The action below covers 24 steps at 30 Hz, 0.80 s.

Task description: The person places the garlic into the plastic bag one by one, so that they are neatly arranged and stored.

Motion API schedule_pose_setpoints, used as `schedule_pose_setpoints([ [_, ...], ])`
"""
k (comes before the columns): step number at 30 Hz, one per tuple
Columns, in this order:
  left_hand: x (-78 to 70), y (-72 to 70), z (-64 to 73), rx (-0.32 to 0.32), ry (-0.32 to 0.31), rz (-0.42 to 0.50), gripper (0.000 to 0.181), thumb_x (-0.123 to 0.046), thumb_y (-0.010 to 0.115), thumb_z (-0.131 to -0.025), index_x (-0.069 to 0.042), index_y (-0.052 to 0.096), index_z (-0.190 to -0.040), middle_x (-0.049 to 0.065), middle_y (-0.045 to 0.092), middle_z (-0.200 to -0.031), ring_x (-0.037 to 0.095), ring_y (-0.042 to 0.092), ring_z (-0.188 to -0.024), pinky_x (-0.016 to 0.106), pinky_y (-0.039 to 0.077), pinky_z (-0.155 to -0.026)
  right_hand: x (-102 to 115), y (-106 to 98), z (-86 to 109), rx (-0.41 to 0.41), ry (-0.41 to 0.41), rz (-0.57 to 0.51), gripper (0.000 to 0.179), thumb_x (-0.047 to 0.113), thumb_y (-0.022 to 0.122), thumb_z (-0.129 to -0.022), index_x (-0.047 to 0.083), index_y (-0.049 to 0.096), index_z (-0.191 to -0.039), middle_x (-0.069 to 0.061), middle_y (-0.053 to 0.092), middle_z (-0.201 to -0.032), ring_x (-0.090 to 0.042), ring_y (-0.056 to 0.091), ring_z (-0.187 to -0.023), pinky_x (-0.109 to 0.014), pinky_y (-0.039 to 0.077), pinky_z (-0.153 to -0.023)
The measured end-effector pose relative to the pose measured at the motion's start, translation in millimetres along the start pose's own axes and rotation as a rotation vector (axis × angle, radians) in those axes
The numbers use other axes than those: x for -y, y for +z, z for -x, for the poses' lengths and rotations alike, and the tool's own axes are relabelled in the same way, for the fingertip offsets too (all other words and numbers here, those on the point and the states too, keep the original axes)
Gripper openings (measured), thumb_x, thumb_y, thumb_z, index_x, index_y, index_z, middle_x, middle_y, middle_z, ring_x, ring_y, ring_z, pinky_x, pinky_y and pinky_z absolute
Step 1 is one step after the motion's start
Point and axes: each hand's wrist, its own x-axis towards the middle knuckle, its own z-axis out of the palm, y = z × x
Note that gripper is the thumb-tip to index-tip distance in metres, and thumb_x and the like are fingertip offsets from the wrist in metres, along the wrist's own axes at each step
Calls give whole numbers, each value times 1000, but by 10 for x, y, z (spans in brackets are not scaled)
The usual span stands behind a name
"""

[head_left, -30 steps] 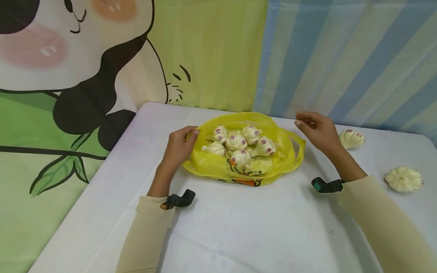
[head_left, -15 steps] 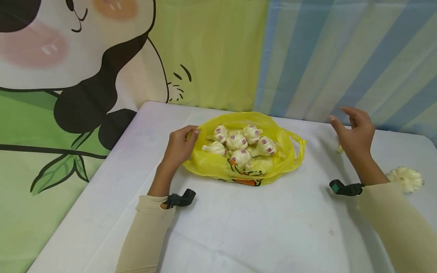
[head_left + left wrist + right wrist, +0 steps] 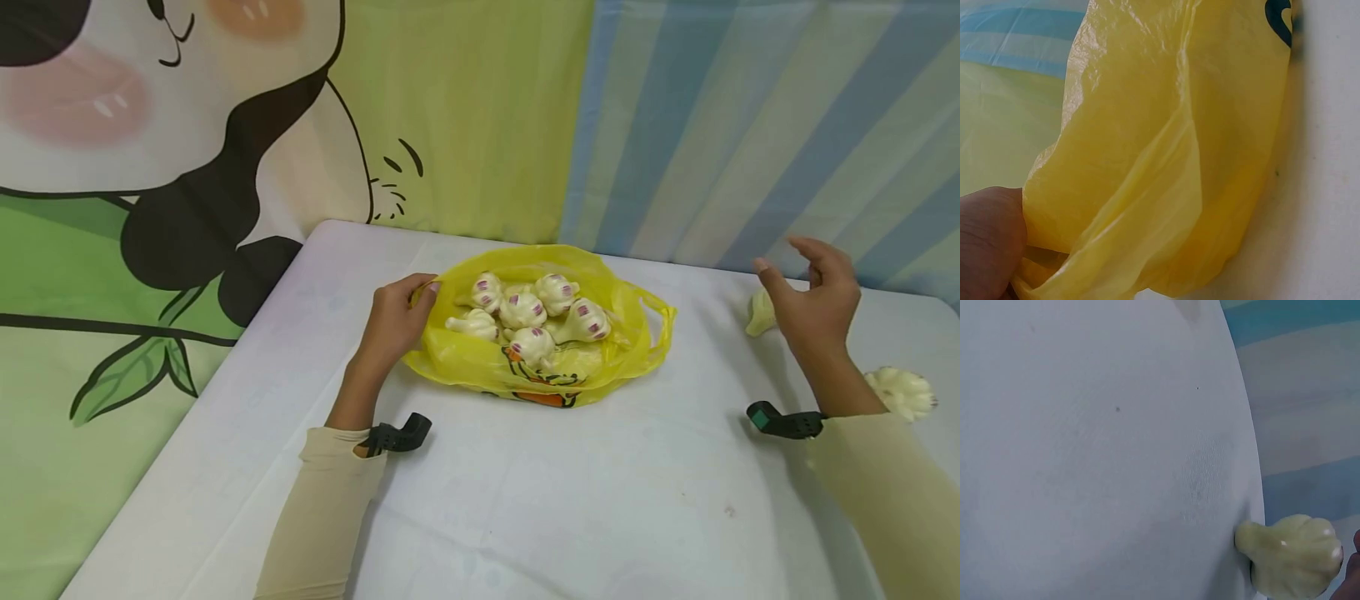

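A yellow plastic bag (image 3: 442,367) lies with its mouth spread wide, and several garlic bulbs (image 3: 522,310) with purple marks sit inside. My left hand (image 3: 393,321) pinches the bag's left rim between thumb and fingers; the left wrist view shows the thumb at the folded yellow plastic (image 3: 1129,206). Over at the right, my right hand (image 3: 817,300) is raised with thumb and fingers spread apart, holding nothing. Right beside it is a loose garlic bulb (image 3: 761,315), partly hidden by the hand in the head view. In the right wrist view that bulb (image 3: 1294,556) lies close to the fingertips.
Another garlic bulb (image 3: 903,392) lies farther right, partly covered by the right forearm. A white cloth covers the table (image 3: 585,492). Behind its back edge hangs a printed curtain (image 3: 465,117) with a panda and stripes.
My right hand has moved right, away from the bag's handle to the loose garlic bulb near the back edge. The left hand has kept its hold on the bag's rim.
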Motion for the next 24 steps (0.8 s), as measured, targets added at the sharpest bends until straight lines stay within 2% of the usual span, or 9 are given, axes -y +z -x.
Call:
schedule_pose_setpoints([
  [2, -3, 1, -4, 1, 1, -1, 31, -22, 53, -102, -1, 68, -119, 12, 68, -114, 21, 61, -94, 37, 50, -84, -39, -41, 4, -5, 51, 3, 49, 24, 73, -88, 16, 60, -134, 6, 52, -133, -8, 42, -124, -21, 30, -106],
  [8, -8, 1, -4, -1, 13, -2, 30, -21, 53, -102, 0, 68, -119, 12, 68, -113, 20, 61, -91, 37, 50, -82, -168, -121, 29, 4, 137, -36, 53, 24, 73, -89, 14, 56, -137, 7, 49, -131, -10, 42, -125, -21, 27, -108],
  [14, 1, 2, 2, 3, 10, -4, 31, -21, 53, -102, -1, 67, -120, 13, 67, -114, 21, 61, -92, 37, 50, -83, -283, -152, 52, 95, 308, -14, 64, 32, 70, -90, 24, 42, -147, 6, 38, -146, -8, 32, -135, -15, 20, -108],
  [17, 10, 3, 0, 3, 10, -6, 31, -22, 52, -102, -1, 67, -120, 13, 67, -115, 21, 62, -95, 37, 50, -85, -317, -150, 69, 163, 365, -2, 72, 38, 68, -90, 29, 32, -152, 3, 28, -154, -9, 24, -140, -20, 18, -111],
  [21, 16, 4, -3, 1, 6, -9, 31, -22, 53, -102, -1, 67, -120, 12, 67, -115, 21, 62, -98, 38, 50, -86, -358, -147, 96, 229, 390, -3, 79, 39, 68, -90, 31, 23, -155, 5, 20, -158, -8, 21, -141, -18, 24, -108],
  [22, 18, 5, -5, 1, 5, -11, 31, -22, 53, -102, -1, 67, -120, 12, 67, -115, 21, 62, -99, 38, 49, -87, -367, -152, 103, 238, 389, 0, 79, 39, 68, -90, 31, 23, -155, 4, 23, -157, -8, 24, -139, -14, 27, -104],
  [24, 13, 6, -4, 2, 3, -10, 32, -23, 53, -102, -1, 67, -120, 12, 67, -115, 21, 62, -99, 38, 49, -87, -389, -161, 108, 242, 381, -9, 75, 36, 69, -89, 26, 31, -153, 5, 37, -147, -5, 35, -129, -8, 35, -93],
])
